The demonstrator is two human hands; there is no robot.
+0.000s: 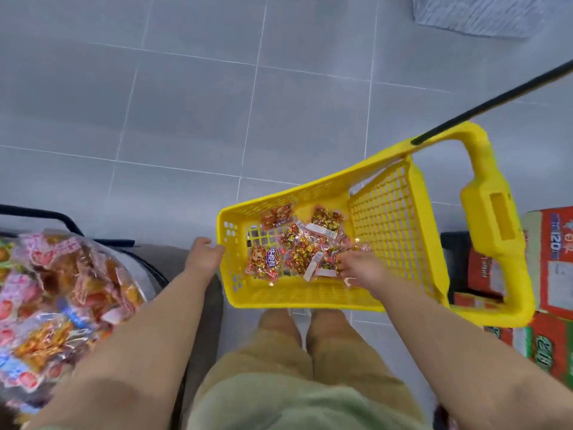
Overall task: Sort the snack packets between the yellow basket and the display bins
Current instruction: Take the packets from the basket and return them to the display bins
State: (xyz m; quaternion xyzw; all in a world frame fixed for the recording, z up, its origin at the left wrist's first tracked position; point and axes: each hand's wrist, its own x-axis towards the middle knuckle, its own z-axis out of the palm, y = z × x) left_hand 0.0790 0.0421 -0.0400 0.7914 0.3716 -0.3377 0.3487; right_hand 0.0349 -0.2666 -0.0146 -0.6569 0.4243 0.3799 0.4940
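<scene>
1. The fingers of the right hand are curled down into the pile of snack packets on the floor of the yellow basket, grasping a few at the pile's right edge. Blur hides exactly which ones.
2. The left hand is at the basket's near left corner. Its fingers are loosely bent and hold nothing, with the tips seeming to touch the rim and steady it.
3. The basket sits just ahead of the person's knees on the grey tiled floor, its big handle folded out to the right beside some cardboard boxes.
4. Inside it, a dozen or so small packets lie in a loose layer in the left half. They look like a mix of red and gold wrappers, so they are not yet sorted by kind.
5. A display bin to the left is heaped high with bagged snacks, which suggests much of the stock already has a place.
6. My judgement is that the job is partly done. What is in the basket has yet to be picked through and carried over, and this grab looks like the start of one such trip.
</scene>
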